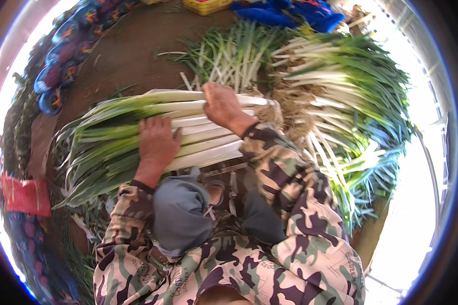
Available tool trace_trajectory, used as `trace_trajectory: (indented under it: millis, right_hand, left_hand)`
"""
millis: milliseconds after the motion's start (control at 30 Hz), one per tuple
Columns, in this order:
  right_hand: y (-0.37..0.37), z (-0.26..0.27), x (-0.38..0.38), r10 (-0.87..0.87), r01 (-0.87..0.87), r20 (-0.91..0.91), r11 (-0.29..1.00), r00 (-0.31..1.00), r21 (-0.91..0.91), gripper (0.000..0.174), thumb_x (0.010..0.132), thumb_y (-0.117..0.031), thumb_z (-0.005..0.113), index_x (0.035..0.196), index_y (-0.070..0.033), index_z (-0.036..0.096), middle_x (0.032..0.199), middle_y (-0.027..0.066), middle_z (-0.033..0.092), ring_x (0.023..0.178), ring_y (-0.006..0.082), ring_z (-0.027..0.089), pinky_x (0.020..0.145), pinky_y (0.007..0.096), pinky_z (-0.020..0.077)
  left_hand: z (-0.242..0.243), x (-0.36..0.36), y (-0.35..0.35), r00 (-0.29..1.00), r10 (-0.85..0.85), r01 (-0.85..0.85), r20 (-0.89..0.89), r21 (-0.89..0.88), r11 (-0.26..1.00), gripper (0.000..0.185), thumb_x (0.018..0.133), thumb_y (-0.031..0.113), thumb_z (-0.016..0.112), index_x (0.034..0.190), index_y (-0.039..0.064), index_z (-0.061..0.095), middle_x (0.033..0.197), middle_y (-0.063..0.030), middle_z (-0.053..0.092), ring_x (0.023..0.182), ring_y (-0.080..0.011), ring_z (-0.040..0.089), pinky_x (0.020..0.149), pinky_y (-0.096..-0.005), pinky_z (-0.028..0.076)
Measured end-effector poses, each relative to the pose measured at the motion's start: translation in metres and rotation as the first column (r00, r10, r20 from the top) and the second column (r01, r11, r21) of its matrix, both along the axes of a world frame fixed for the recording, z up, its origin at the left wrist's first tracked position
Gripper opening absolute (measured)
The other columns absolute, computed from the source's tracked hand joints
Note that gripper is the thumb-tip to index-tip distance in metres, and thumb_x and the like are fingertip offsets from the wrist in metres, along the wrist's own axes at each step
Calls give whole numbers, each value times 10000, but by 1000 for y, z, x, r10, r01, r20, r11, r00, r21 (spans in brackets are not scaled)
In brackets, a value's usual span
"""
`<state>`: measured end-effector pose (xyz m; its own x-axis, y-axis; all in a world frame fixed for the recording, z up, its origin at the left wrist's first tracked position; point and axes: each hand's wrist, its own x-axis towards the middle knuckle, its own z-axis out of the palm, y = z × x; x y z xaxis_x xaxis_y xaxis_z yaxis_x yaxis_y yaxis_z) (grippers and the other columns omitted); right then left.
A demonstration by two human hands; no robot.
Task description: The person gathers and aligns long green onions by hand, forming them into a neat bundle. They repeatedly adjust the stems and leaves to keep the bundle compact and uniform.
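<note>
A bundle of leeks (pixel 206 131) lies crosswise in front of me, just beyond my knees, with green leaves to the left and white shafts to the right. My left hand (pixel 158 141) rests flat across the leeks where green turns to white, its thumb apart from the fingers. Near the root end, my right hand (pixel 223 106) curls over the white shaft of the farthest leek; its fingertips are partly hidden. Brown roots (pixel 270 113) show beyond my right wrist. Under the bundle, part of a metal frame (pixel 225 168) is visible between my knees.
At the right lies a large heap of leeks (pixel 339 84), roots inward. Thinner leeks (pixel 233 57) lie beyond the bundle. A yellow crate (pixel 206 7) and blue cloth or plastic (pixel 290 15) are at the far edge. Filled blue net bags (pixel 57 80) line the left; a red bag (pixel 26 195) is nearer.
</note>
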<state>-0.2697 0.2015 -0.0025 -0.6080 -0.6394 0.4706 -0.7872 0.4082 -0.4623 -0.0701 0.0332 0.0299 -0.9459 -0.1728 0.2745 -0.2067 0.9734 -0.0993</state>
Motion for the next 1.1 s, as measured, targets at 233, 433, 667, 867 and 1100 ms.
trace_trajectory:
  millis: [233,433,667,867,1100]
  right_hand:
    - [-20,-17,-4,-7,8,4,990,1000,-138,265,859,-151,740,1082,-52,636,1009,195,712,1025,438,700,931,561,522]
    - [-27,-24,22,95,-74,77,967,992,-244,333,839,-134,772,1123,-75,608,1041,152,696,1064,402,692,977,526,510]
    - [-32,-36,24,167,-130,159,967,973,-217,359,834,-136,787,1138,-72,608,1043,158,702,1058,413,698,955,526,531]
    - [-21,-33,14,160,-126,169,972,973,-198,346,840,-131,765,1145,-74,613,1043,163,713,1053,419,701,933,529,535]
    - [-4,-41,12,151,-128,138,978,979,-163,379,860,-229,811,1154,-69,633,1073,196,725,1052,454,708,915,547,554]
  left_hand:
    - [4,-2,6,1000,17,-16,23,-21,1000,468,1002,446,738,1238,41,719,1243,-154,709,1238,-368,634,1224,-614,402]
    - [-2,-2,2,1000,-7,7,-2,-37,999,483,994,424,753,1276,33,714,1247,-149,690,1234,-367,617,1238,-600,394]
    - [5,1,1,1000,-11,12,17,-41,999,476,990,417,758,1263,30,711,1174,-141,667,1174,-365,611,1215,-594,409]
    - [4,-1,4,1000,-24,23,-18,-44,999,435,989,411,759,1208,38,705,1141,-142,659,1160,-366,614,1211,-590,416]
    - [-3,-3,4,999,-34,34,-24,-22,999,445,987,420,759,1216,42,711,1173,-146,682,1167,-364,625,1204,-593,421]
